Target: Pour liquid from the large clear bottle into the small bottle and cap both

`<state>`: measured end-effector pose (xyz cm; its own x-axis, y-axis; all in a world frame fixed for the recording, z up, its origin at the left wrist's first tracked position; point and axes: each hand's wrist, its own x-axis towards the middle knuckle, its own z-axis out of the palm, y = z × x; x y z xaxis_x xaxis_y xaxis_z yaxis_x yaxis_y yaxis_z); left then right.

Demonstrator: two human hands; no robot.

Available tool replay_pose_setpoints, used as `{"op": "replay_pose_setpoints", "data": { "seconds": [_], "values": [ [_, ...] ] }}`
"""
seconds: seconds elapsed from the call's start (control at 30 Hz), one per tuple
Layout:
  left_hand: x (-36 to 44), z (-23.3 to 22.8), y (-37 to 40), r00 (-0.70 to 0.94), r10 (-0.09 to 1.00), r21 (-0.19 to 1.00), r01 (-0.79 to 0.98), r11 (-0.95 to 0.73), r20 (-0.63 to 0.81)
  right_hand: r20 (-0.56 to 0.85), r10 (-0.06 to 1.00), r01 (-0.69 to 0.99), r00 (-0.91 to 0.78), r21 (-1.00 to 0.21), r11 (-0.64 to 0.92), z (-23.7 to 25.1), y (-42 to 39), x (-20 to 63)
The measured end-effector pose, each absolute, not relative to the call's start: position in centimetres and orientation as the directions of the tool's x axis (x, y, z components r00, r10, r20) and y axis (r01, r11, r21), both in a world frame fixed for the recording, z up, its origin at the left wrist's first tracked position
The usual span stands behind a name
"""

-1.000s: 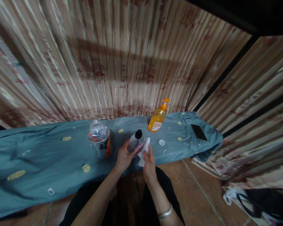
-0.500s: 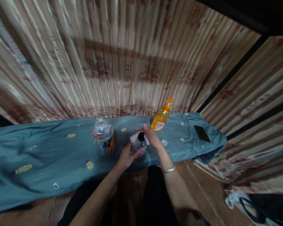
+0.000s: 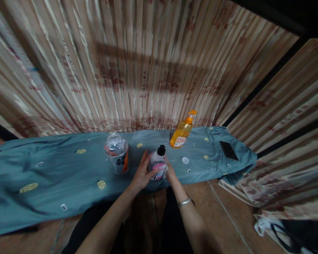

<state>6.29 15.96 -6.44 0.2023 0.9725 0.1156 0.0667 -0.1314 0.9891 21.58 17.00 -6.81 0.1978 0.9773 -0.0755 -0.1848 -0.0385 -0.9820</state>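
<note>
A small clear bottle (image 3: 158, 164) with a black cap and a pink label stands near the front edge of a surface draped in teal cloth (image 3: 55, 176). My left hand (image 3: 142, 173) grips its left side, fingers spread along the body. At the bottle's lower right side, my right hand (image 3: 170, 172) is pressed against it. A white tissue seen earlier in that hand is hidden now. A silver bangle circles my right wrist.
A large clear jar (image 3: 116, 152) with an orange label stands left of the bottle. An orange pump bottle (image 3: 182, 129) is behind to the right, beside a small white cap (image 3: 185, 160). A dark phone (image 3: 228, 150) lies at the cloth's right end. Striped curtains hang behind. Bags lie on the floor at right.
My right hand moved from the bottle's lower side up to its cap with a white tissue, then down to the lower right side. The bottle now stands more upright.
</note>
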Motion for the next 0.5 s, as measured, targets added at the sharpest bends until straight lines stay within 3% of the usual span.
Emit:
{"op": "replay_pose_setpoints", "data": {
  "seconds": [0.2,0.33,0.5],
  "values": [
    [6.7,-6.4,15.7,0.196,0.964,0.971,0.122,-0.204,0.178,-0.026,0.948,-0.154,0.318,-0.988,0.025,-3.5,15.9,20.6],
    [7.0,-6.5,15.4,0.161,0.962,0.946,0.207,-0.249,0.219,0.269,0.880,0.097,0.391,-0.963,0.251,-0.5,14.7,18.6],
    [7.1,-6.9,14.4,0.182,0.938,0.904,0.263,-0.337,0.296,0.531,0.776,0.426,0.340,-0.823,0.376,-0.7,13.7,16.9]
  ]
}}
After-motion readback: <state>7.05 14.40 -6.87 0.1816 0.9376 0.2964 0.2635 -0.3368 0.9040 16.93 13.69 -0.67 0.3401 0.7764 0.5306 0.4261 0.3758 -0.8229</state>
